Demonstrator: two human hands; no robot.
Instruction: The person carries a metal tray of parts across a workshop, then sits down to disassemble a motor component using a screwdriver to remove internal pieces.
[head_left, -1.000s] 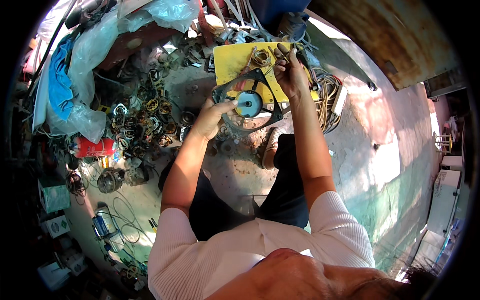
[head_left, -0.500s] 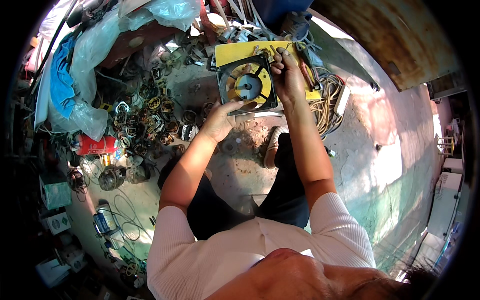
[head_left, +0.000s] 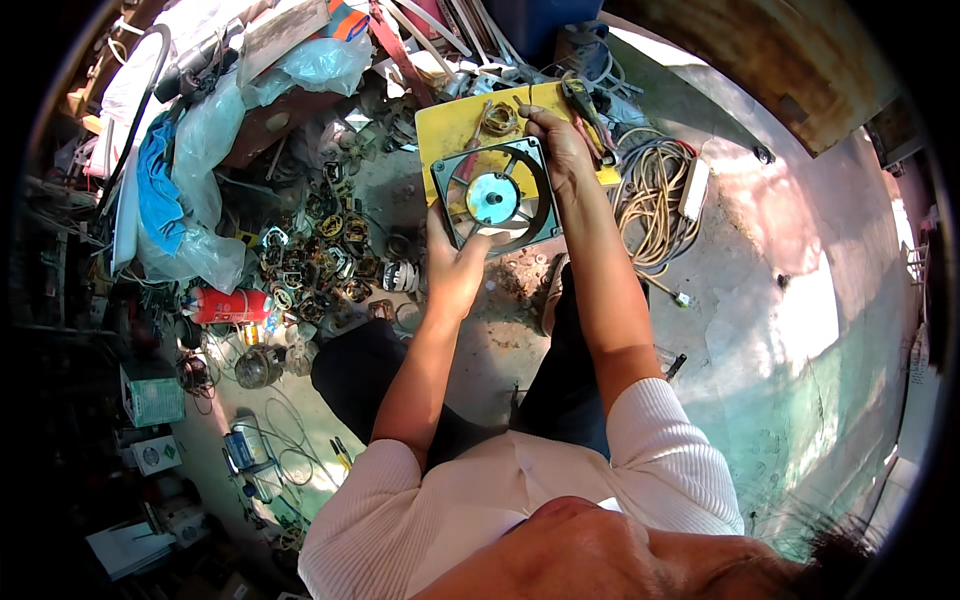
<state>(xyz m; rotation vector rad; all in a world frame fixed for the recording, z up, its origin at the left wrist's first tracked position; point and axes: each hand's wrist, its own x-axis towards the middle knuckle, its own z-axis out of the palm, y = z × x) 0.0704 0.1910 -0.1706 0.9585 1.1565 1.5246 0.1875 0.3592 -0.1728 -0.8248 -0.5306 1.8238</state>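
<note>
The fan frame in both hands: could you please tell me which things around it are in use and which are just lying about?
In use:
- square fan frame, round blue hub
- left hand at its lower corner
- right hand at its upper right edge
- yellow board beneath it

Lying about:
- coiled cable
- red canister
- blue cloth
- small metal parts

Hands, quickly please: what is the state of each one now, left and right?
Left hand: closed on the lower left edge of the square fan frame.
Right hand: closed on the frame's upper right edge, over the yellow board.
</note>
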